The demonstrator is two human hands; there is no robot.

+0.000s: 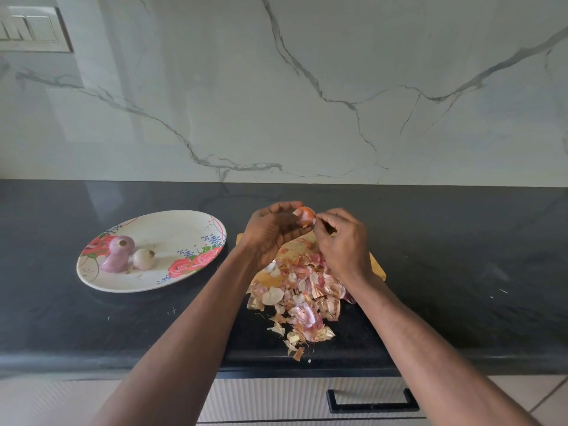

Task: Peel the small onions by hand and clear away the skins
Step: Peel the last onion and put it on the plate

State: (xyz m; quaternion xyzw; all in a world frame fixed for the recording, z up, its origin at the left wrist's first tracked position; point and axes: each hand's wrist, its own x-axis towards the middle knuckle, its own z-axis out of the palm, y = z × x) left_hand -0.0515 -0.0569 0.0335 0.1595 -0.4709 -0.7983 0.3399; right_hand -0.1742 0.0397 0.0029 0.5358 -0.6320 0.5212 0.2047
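Observation:
My left hand [270,232] grips a small reddish onion [305,215] above the wooden cutting board [376,265]. Beside it, my right hand [341,238] pinches the onion's skin at its right side with thumb and fingertip. Below both hands a heap of pink and tan onion skins [302,299] covers the board and spills onto the black counter toward me. To the left, a floral oval plate [184,229] carries three peeled small onions [123,245], two purple and one pale [143,258].
The black stone counter [461,256] runs left to right, backed by a white marble wall. A drawer with a black handle [372,402] lies below the counter's front edge. A switch panel [30,29] sits at the top left on the wall.

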